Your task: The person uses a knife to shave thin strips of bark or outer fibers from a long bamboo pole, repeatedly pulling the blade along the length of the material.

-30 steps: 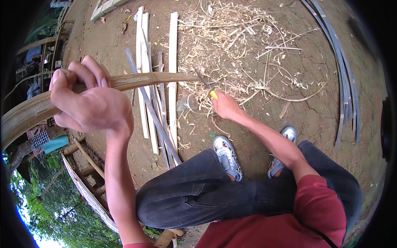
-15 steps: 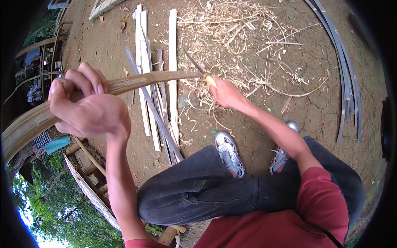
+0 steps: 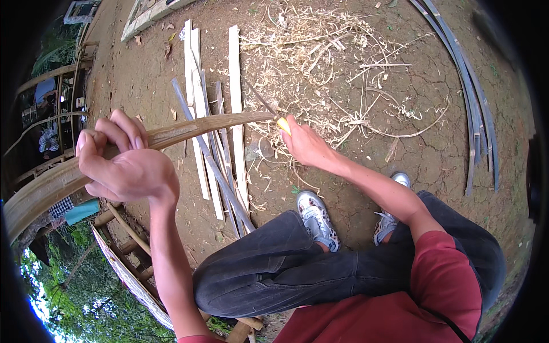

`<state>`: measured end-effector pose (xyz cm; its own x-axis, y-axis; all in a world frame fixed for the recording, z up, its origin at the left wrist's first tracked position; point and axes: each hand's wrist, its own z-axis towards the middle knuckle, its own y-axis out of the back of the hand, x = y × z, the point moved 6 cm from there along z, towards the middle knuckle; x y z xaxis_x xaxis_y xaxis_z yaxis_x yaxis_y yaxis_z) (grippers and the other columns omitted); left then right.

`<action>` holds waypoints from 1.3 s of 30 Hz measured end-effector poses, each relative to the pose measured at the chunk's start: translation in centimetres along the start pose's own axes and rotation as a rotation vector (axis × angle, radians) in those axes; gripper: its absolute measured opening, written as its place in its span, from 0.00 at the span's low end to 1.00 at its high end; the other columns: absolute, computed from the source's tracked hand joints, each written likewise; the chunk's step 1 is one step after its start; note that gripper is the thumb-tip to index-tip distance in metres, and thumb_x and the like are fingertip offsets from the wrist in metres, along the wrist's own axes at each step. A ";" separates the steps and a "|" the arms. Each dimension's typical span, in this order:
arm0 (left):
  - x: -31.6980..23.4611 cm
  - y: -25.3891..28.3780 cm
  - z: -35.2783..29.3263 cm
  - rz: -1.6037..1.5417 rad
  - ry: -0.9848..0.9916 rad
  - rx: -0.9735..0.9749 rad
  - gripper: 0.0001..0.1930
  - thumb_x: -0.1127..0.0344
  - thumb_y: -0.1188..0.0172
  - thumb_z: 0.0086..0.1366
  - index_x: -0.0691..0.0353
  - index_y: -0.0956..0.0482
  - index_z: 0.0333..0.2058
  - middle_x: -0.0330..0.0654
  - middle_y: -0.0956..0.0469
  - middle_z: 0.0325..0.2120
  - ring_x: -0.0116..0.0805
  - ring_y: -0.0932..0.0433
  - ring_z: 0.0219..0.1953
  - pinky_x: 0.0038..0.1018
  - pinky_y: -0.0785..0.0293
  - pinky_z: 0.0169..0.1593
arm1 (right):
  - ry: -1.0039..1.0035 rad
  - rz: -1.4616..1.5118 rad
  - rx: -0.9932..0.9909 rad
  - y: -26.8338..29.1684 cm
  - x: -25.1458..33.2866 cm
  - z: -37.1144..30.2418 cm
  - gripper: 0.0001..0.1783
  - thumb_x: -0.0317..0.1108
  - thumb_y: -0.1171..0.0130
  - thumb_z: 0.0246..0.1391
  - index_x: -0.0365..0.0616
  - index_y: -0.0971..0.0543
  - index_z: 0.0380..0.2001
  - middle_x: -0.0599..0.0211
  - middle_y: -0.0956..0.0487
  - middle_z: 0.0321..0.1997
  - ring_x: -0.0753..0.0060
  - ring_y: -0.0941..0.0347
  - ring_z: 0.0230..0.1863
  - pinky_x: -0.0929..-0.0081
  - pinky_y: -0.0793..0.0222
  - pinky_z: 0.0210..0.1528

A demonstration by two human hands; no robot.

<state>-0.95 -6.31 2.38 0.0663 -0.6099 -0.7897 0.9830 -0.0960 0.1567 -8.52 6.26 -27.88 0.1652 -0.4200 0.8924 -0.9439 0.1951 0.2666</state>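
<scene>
My left hand (image 3: 128, 163) is curled around a long split strip of bamboo (image 3: 197, 126), which runs from the left edge toward the middle of the view. The fingers wrap over it and the palm faces up. My right hand (image 3: 309, 143) grips a knife (image 3: 283, 124) by its yellow handle. Its thin dark blade points up and away to the left, against or very near the strip's far end; whether it bites into the bamboo I cannot tell.
Pale and dark slats (image 3: 235, 86) lie on the ground beyond my left knee. A heap of curled shavings (image 3: 309, 46) covers the soil ahead. Long dark strips (image 3: 472, 97) rest at the right. Below my left hand is a bamboo frame (image 3: 123, 260). My shoes (image 3: 314, 217) stand on bare earth.
Both hands and the bamboo strip sit slightly lower in the view. My right hand and the knife have shifted a little left, the blade still at the strip's end.
</scene>
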 end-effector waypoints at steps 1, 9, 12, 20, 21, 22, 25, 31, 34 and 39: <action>-0.1 0.0 0.3 -0.038 0.019 -0.017 0.17 0.59 0.63 0.63 0.52 0.54 0.17 0.34 0.54 0.12 0.25 0.53 0.14 0.21 0.57 0.17 | 0.092 0.021 -0.045 1.0 1.8 -0.1 0.14 0.34 0.59 0.66 0.31 0.37 0.43 0.56 0.26 0.15 0.62 0.30 0.12 0.66 0.38 0.10; -0.8 -1.3 -0.2 0.001 0.013 0.033 0.18 0.58 0.64 0.64 0.52 0.54 0.16 0.35 0.53 0.10 0.25 0.52 0.12 0.21 0.56 0.17 | -0.207 -0.096 0.146 -4.5 -7.8 3.1 0.16 0.33 0.58 0.65 0.32 0.37 0.49 0.62 0.28 0.19 0.71 0.33 0.13 0.72 0.41 0.09; -1.1 -0.9 -0.6 0.022 -0.063 0.022 0.18 0.58 0.64 0.64 0.53 0.54 0.16 0.35 0.53 0.10 0.25 0.52 0.12 0.21 0.55 0.17 | -0.172 0.000 0.122 -2.5 -5.0 2.0 0.16 0.34 0.58 0.66 0.33 0.35 0.49 0.60 0.27 0.20 0.69 0.30 0.15 0.70 0.39 0.11; -1.0 -0.4 -0.2 0.041 -0.025 0.021 0.16 0.58 0.64 0.64 0.53 0.54 0.18 0.35 0.54 0.12 0.25 0.52 0.14 0.20 0.54 0.19 | 0.310 0.032 -0.305 0.8 0.0 1.1 0.08 0.31 0.57 0.64 0.36 0.36 0.40 0.65 0.31 0.12 0.73 0.38 0.08 0.75 0.44 0.07; -0.7 -1.0 -0.4 0.016 -0.008 0.024 0.17 0.58 0.64 0.64 0.53 0.54 0.18 0.35 0.54 0.12 0.25 0.52 0.14 0.20 0.54 0.18 | 0.175 -0.066 -0.197 -1.2 -3.7 1.8 0.09 0.30 0.56 0.64 0.34 0.35 0.40 0.61 0.28 0.14 0.73 0.35 0.09 0.76 0.42 0.07; -0.9 -0.7 -0.3 0.015 0.000 0.018 0.17 0.58 0.64 0.64 0.53 0.54 0.18 0.35 0.54 0.12 0.26 0.52 0.14 0.20 0.54 0.18 | 0.149 -0.146 -0.175 -2.7 -6.2 1.9 0.09 0.30 0.56 0.64 0.33 0.35 0.40 0.61 0.27 0.15 0.73 0.34 0.09 0.76 0.42 0.07; -0.9 -1.3 -0.1 -0.019 -0.053 0.077 0.17 0.58 0.64 0.64 0.53 0.54 0.18 0.35 0.53 0.11 0.26 0.51 0.14 0.20 0.54 0.18 | 0.087 -0.209 -0.121 -3.0 -8.4 3.2 0.10 0.30 0.56 0.63 0.31 0.35 0.41 0.58 0.26 0.15 0.70 0.31 0.10 0.75 0.42 0.06; -0.6 0.2 0.2 0.029 -0.103 0.026 0.15 0.62 0.64 0.62 0.54 0.54 0.18 0.35 0.54 0.12 0.25 0.52 0.15 0.21 0.53 0.18 | 0.271 0.018 -0.226 1.2 2.3 0.2 0.15 0.32 0.57 0.65 0.30 0.37 0.48 0.59 0.30 0.10 0.64 0.32 0.09 0.68 0.40 0.09; -0.7 -0.4 0.2 -0.041 -0.063 -0.011 0.15 0.62 0.64 0.62 0.54 0.54 0.18 0.35 0.54 0.12 0.25 0.53 0.15 0.21 0.55 0.18 | 0.066 -0.208 -0.100 -2.5 -4.3 1.5 0.14 0.30 0.57 0.63 0.28 0.37 0.46 0.56 0.27 0.13 0.63 0.30 0.12 0.67 0.35 0.10; 0.4 0.9 0.5 0.002 -0.032 -0.008 0.16 0.61 0.64 0.63 0.54 0.54 0.17 0.35 0.55 0.12 0.26 0.52 0.14 0.21 0.56 0.18 | -0.134 -0.079 0.101 -2.5 -5.0 1.4 0.17 0.30 0.59 0.64 0.24 0.34 0.47 0.60 0.28 0.17 0.70 0.31 0.14 0.71 0.40 0.08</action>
<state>-0.14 -7.02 2.46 0.0634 -0.6349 -0.7700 0.9842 -0.0882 0.1538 -7.39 6.64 -33.47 0.2069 -0.5463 0.8116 -0.9545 0.0691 0.2899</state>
